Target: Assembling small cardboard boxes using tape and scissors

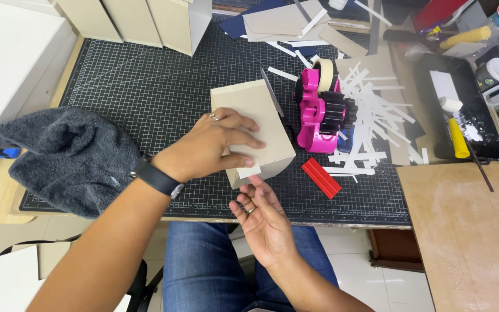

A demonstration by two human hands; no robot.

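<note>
Left hand (212, 144) lies palm-down across the top of the beige cardboard box (255, 130), fingers spread flat and pressing, not clenched. Box sits on the gridded cutting mat (145, 92), directly under those fingers. Right hand (264, 216) is open, palm up, fingertips just touching the white tape strip (248, 171) at the box's near lower edge. Pink tape dispenser (319, 112) stands just beyond the left fingertips. Judgement: box looks light, hollow, stiff-walled but crushable; best held by flat faces or edges.
</note>
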